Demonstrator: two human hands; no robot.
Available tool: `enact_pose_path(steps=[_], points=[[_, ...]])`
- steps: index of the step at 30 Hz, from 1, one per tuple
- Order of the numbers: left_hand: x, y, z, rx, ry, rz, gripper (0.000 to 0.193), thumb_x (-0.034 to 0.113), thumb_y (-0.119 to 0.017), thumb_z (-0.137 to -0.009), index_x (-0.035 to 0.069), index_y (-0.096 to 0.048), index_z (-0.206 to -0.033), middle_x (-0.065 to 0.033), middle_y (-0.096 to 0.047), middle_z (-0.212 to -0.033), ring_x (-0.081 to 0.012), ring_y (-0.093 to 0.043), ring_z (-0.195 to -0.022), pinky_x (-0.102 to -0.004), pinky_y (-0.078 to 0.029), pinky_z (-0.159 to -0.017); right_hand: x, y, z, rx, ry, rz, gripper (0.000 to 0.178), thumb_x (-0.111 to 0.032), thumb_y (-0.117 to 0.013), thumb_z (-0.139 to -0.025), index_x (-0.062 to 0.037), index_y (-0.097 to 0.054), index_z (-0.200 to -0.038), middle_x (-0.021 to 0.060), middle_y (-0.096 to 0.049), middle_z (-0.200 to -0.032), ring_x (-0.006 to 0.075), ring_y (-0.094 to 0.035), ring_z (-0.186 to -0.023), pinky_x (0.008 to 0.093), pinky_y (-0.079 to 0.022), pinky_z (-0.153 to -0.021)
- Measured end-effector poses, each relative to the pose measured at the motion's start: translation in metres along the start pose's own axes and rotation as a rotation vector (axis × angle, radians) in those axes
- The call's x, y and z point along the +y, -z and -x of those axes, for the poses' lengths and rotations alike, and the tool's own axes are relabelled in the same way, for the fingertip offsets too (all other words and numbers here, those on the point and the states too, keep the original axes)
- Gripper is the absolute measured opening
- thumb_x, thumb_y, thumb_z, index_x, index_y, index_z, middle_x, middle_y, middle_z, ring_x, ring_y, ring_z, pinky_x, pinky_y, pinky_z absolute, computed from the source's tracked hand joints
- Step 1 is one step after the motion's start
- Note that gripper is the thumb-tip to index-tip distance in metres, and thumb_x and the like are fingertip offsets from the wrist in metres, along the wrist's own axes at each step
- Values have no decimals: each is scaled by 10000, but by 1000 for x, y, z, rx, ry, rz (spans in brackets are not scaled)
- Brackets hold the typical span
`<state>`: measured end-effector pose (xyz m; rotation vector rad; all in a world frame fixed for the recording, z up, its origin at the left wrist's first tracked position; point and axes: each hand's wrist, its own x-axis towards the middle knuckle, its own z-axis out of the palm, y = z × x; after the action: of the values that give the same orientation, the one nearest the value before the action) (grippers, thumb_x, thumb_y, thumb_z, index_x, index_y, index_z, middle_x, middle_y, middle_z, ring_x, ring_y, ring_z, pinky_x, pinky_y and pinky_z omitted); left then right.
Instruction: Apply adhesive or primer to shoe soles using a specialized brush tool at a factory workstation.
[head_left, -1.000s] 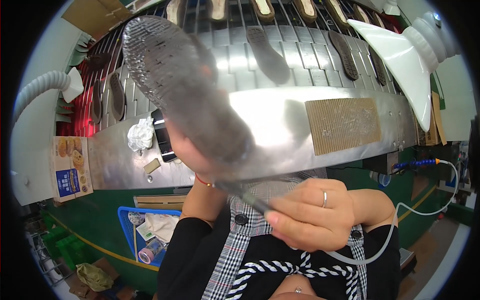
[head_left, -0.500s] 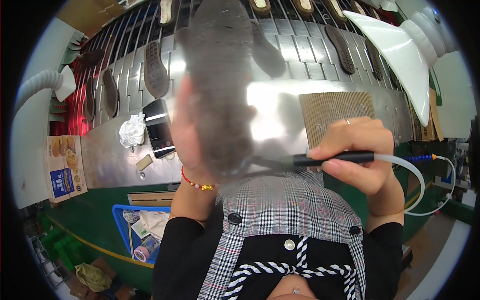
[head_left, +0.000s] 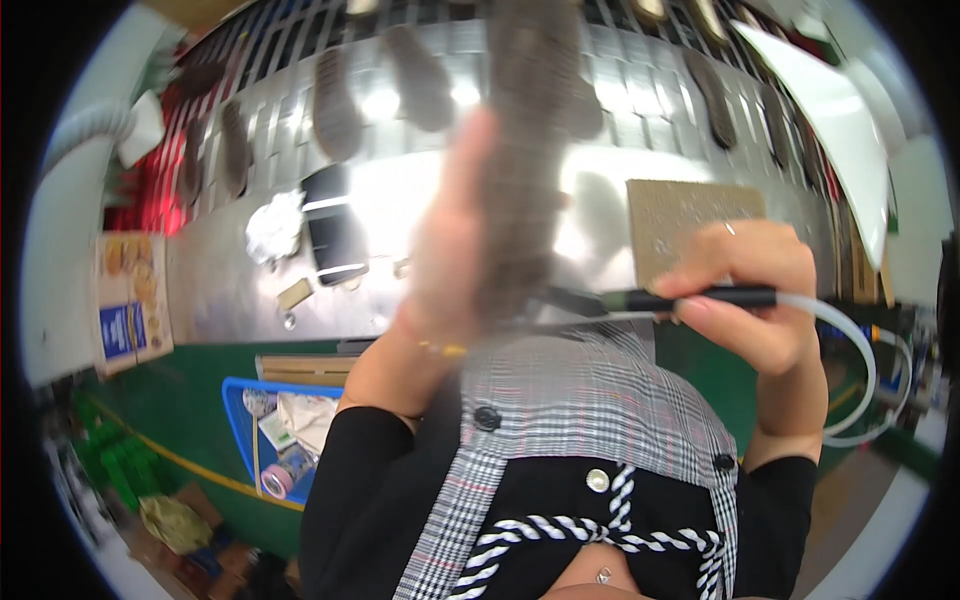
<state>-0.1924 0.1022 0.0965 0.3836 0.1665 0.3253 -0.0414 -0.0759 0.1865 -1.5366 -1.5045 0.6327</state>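
My left hand point(head_left: 445, 255), smeared by motion, grips a dark brown shoe sole point(head_left: 525, 150) by its side. The sole stands raised and long in front of me, its far end reaching the top of the picture. Thumb and fingers of my right hand point(head_left: 755, 290) close round a black-handled brush point(head_left: 645, 301) fed by a clear hose point(head_left: 842, 335). Its dark tip points left, close to the sole's near end; whether they touch, I cannot tell. Beneath lies the metal worktop point(head_left: 215, 300), with a ribbed brown cardboard sheet point(head_left: 690, 210) near my right hand.
Several soles, one a brown sole point(head_left: 337, 105), lie on the slatted metal conveyor point(head_left: 640, 95). A phone point(head_left: 335, 230), crumpled white tissue point(head_left: 273, 228) and small tan block point(head_left: 294, 293) sit left. White hoods point(head_left: 840, 130) flank the conveyor; a blue basket point(head_left: 237, 425) stands lower left.
My left hand and the sole have shifted right and turned to a narrower side view. My right hand with the brush has moved slightly right. The whole view has shifted a little.
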Motion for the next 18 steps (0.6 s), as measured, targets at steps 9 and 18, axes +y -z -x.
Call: enact_pose_path(steps=[9,18], points=[[-10,-20,-4,133,-127,-185,402,448,-448,-1026,103,-644,-1085,29,-650,-811,-55,-595,-654,-209,-500,-607,-3,-7,4,73,-228,-146,248,-145,-688,-778,99,-656,-812,172,-670,-694,215,-665,-591,270,-508,-555],[-5,-19,-7,76,-197,-165,395,419,-427,-1039,91,-626,-1136,33,-645,-894,-46,-587,-751,-228,-506,-710,13,-10,9,177,-246,-312,252,-148,-659,-820,101,-629,-843,191,-663,-704,227,-669,-597,299,-549,-571]])
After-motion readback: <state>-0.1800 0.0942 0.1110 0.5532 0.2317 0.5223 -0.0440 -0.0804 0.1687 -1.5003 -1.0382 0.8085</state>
